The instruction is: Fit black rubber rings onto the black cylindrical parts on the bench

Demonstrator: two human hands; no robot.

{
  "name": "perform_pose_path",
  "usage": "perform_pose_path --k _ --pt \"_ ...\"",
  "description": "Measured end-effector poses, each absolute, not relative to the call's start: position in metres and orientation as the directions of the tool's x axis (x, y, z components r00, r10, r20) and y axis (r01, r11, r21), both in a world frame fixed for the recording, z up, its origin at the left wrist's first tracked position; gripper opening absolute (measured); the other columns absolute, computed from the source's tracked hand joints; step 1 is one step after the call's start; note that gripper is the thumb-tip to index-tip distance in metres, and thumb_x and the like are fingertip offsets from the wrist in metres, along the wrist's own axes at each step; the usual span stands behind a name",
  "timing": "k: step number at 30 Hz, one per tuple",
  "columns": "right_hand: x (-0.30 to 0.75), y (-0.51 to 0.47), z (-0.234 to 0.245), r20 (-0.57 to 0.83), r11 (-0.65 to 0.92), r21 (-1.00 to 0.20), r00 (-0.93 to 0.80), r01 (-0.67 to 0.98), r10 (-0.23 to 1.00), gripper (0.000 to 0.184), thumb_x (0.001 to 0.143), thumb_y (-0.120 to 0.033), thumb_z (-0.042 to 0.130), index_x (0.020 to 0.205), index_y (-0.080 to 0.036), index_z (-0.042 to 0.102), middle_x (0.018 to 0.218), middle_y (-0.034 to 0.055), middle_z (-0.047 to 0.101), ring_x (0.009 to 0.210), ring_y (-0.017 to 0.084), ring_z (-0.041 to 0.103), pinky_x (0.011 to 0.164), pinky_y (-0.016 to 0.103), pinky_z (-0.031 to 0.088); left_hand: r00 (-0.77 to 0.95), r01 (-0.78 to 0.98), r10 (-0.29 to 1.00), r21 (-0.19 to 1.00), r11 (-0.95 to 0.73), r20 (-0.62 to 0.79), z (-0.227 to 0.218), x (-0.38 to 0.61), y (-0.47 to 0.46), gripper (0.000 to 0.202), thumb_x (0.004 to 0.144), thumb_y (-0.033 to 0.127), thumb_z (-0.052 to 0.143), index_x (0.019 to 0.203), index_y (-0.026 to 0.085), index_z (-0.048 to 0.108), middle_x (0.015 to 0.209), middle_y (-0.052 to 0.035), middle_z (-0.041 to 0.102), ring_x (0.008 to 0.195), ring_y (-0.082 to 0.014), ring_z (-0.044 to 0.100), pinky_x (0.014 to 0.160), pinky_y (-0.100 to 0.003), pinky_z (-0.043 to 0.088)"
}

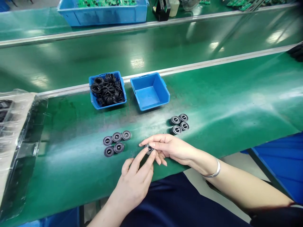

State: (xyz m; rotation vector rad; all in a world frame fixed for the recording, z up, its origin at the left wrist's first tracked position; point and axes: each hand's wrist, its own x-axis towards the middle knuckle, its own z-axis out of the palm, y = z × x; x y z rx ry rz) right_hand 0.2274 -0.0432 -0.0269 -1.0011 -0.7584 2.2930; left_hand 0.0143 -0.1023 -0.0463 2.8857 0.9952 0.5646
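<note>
Small black disc (pixel 149 149) pinched at its edge by narrow fingers (pixel 142 161) of left hand (pixel 132 186) and right hand (pixel 171 148), in front of blue bin (pixel 107 105).

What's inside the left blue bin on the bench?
The blue plastic bin holds a heap of black rubber O-rings; only the top ones show, and they cover the bin's floor.

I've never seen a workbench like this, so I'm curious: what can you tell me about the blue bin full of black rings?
The blue plastic bin is a small, open-topped parts bin, angled slightly on the green bench mat. It is heaped with loose, tangled black rubber-looking O-rings, some rising above its rim. Its back edge sits by the metal rail, and a second blue bin stands just to its side.
</note>
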Motion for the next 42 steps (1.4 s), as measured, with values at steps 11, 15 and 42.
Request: perform_pose_path --k 11,15,42 --pt "0.233 -0.045 -0.029 -0.404 -0.700 -0.644 -0.639 -0.309 0.654 0.035 0.095 -0.023 0.064 0.127 -0.011 0.065 0.081 0.0050 0.067 0.062 0.010 0.061 0.056 0.021 0.053 0.724 0.581 0.595 0.158 -0.799 0.349 -0.045 0.015 -0.101 0.031 0.099 0.011 0.044 0.112 0.014 0.071 0.149 -0.0049 0.054 0.142 -0.0267 0.042 0.092 -0.037 0.038" --pt "0.237 -0.045 -0.032 -0.384 -0.712 -0.630 -0.671 -0.312 0.634 0.037 0.095 -0.021 0.063 0.131 -0.012 0.063 0.084 0.0053 0.068 0.065 0.010 0.062 0.059 0.021 0.054 0.729 0.576 0.591 0.157 -0.802 0.346 -0.046 0.015 -0.101 0.030 0.099 0.010 0.045 0.115 0.012 0.070 0.150 -0.0060 0.052 0.142 -0.0276 0.042 0.091 -0.037 0.040" --pt "0.221 -0.049 -0.032 -0.427 -0.650 -0.695 -0.550 -0.307 0.717 0.037 0.100 -0.039 0.055 0.119 -0.008 0.063 0.076 0.0072 0.067 0.066 0.015 0.068 0.050 0.021 0.054 0.753 0.503 0.549 0.222 -0.835 0.362 -0.042 0.003 -0.098 0.034 0.097 0.002 0.041 0.121 0.004 0.064 0.144 -0.0209 0.055 0.142 -0.0291 0.044 0.103 -0.038 0.041"
